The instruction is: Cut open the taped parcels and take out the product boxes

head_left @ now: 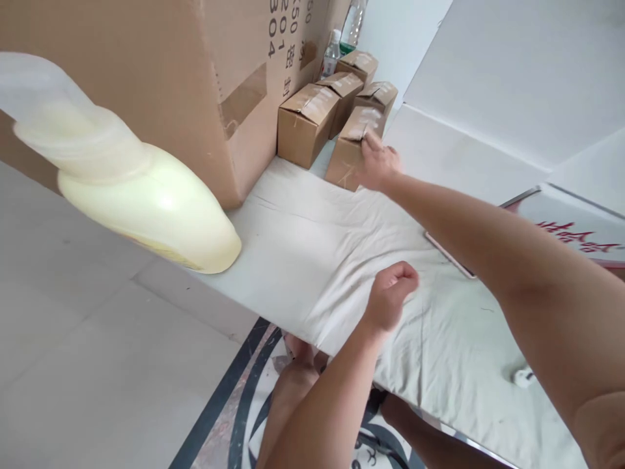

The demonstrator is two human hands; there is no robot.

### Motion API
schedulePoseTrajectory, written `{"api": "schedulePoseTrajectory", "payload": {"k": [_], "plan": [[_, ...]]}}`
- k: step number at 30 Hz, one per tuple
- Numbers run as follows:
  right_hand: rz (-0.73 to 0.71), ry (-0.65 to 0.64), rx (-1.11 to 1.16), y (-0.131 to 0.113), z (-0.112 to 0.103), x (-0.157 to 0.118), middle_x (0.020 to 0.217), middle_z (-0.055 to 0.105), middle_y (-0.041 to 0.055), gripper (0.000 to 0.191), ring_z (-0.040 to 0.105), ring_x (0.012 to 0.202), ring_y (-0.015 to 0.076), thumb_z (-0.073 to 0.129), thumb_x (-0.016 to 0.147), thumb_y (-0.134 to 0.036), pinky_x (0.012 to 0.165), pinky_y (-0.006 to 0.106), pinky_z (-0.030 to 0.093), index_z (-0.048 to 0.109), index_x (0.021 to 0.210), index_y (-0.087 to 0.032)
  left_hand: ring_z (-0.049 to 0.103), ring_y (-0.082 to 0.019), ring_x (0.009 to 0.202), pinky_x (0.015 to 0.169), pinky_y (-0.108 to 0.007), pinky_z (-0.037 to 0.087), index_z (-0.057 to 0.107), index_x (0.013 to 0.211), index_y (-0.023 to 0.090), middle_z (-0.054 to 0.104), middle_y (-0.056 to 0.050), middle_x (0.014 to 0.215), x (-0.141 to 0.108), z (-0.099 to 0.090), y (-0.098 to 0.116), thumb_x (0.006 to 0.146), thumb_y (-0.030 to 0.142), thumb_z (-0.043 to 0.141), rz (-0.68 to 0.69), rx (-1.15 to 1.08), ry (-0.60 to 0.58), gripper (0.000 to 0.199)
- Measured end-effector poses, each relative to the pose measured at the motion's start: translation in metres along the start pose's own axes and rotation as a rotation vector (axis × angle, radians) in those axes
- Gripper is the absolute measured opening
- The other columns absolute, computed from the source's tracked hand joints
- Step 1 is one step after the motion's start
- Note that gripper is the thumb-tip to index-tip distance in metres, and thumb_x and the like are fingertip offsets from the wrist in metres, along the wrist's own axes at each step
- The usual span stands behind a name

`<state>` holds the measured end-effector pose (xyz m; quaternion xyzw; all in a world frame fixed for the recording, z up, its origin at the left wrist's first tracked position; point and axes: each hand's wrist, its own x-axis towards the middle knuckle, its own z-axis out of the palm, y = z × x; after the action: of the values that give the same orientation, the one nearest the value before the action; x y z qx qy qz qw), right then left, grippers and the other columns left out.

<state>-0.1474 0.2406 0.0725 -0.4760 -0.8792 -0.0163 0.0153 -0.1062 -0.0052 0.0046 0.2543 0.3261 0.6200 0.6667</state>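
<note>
My right hand (379,163) is at the near right corner of a small brown cardboard box (344,163), its fingers bent over the top edge. The thumb is hidden, so how firm the hold is does not show. Beside that box stands a similar taped cardboard box (297,137), with more small boxes (358,62) behind them. Closer to me, my left hand (392,294) hovers over the wrinkled pale cloth (303,247), curled into a fist with the thumb against the fingers. Nothing shows inside it.
A large printed carton (166,85) stands at the left on the cloth-covered table. Clear plastic bottles (333,51) are behind the small boxes. A pale yellow rounded object (161,202) fills the left foreground. At the right lie a flat pink-edged object (449,255) and a small white item (523,376).
</note>
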Motion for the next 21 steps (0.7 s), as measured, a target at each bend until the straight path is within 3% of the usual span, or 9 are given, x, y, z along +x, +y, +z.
{"api": "schedulePoseTrajectory", "payload": {"k": [3,6,9,12,13,15,17,19,21], "plan": [[-0.081,0.023,-0.032,0.017,0.002,-0.045,0.18,0.018,0.0166,0.083,0.032,0.163,0.0341,0.059,0.092,-0.028,0.136,0.059,0.017,0.03,0.167,-0.009,0.025,-0.012,0.059,0.061,-0.033,0.018,0.04,0.065,0.023,0.026,0.005,0.058,0.002,0.008,-0.007,0.08,0.028,0.056,0.022,0.138,0.17,0.023],[-0.146,0.075,-0.012,0.045,0.005,-0.108,0.178,0.024,0.0198,0.078,0.039,0.16,0.0363,0.054,0.093,-0.035,0.132,0.067,0.019,0.035,0.165,-0.011,0.033,-0.014,0.061,0.061,-0.032,0.027,0.041,0.07,0.024,0.033,0.004,0.061,0.001,0.011,-0.01,0.088,0.025,0.053,0.176,0.304,0.294,0.021],[-0.173,0.116,0.015,0.076,0.013,-0.2,0.176,0.032,0.0172,0.069,0.044,0.157,0.0356,0.052,0.096,-0.043,0.132,0.068,0.016,0.044,0.16,-0.019,0.054,-0.02,0.083,0.081,-0.034,0.045,0.052,0.086,0.024,0.055,-0.001,0.082,0.001,0.001,-0.005,0.088,0.024,0.056,0.471,0.469,0.534,0.004],[0.04,0.292,0.072,0.109,0.034,-0.311,0.171,0.042,0.0147,0.057,0.041,0.159,0.0368,0.054,0.096,-0.052,0.13,0.065,0.023,0.06,0.148,-0.028,0.058,-0.026,0.122,0.11,-0.04,0.045,0.057,0.112,0.023,0.064,-0.01,0.121,0.007,-0.012,0.003,0.093,0.027,0.054,0.654,0.523,0.724,0.02],[0.182,0.38,0.106,0.12,0.045,-0.346,0.171,0.041,0.0156,0.056,0.04,0.159,0.0365,0.055,0.095,-0.054,0.129,0.063,0.029,0.063,0.144,-0.028,0.057,-0.027,0.13,0.114,-0.042,0.044,0.058,0.119,0.023,0.064,-0.012,0.13,0.01,-0.015,0.004,0.096,0.03,0.053,0.639,0.522,0.713,0.025],[0.566,0.5,0.193,0.139,0.071,-0.406,0.172,0.038,0.0151,0.055,0.041,0.159,0.0362,0.051,0.095,-0.054,0.125,0.06,0.039,0.067,0.14,-0.027,0.056,-0.03,0.138,0.117,-0.043,0.045,0.06,0.127,0.023,0.065,-0.013,0.14,0.017,-0.018,0.004,0.098,0.037,0.056,0.534,0.512,0.584,0.032],[0.902,0.438,0.26,0.155,0.097,-0.446,0.172,0.035,0.0179,0.063,0.04,0.158,0.0412,0.053,0.089,-0.055,0.124,0.065,0.038,0.067,0.141,-0.023,0.058,-0.031,0.14,0.116,-0.042,0.048,0.063,0.13,0.024,0.067,-0.011,0.143,0.023,-0.015,0.0,0.097,0.043,0.061,0.428,0.513,0.386,0.038],[1.054,0.309,0.3,0.166,0.118,-0.465,0.169,0.038,0.0206,0.067,0.043,0.155,0.0446,0.054,0.085,-0.056,0.125,0.068,0.035,0.067,0.141,-0.021,0.06,-0.032,0.139,0.115,-0.041,0.05,0.066,0.132,0.024,0.069,-0.01,0.142,0.027,-0.009,-0.006,0.093,0.046,0.066,0.387,0.545,0.217,0.045],[1.032,0.245,0.305,0.174,0.13,-0.468,0.164,0.046,0.022,0.064,0.047,0.152,0.0444,0.054,0.086,-0.055,0.124,0.068,0.036,0.068,0.138,-0.02,0.062,-0.032,0.136,0.112,-0.041,0.052,0.068,0.129,0.023,0.072,-0.009,0.137,0.031,-0.002,-0.012,0.09,0.049,0.067,0.392,0.602,0.127,0.047]]}}
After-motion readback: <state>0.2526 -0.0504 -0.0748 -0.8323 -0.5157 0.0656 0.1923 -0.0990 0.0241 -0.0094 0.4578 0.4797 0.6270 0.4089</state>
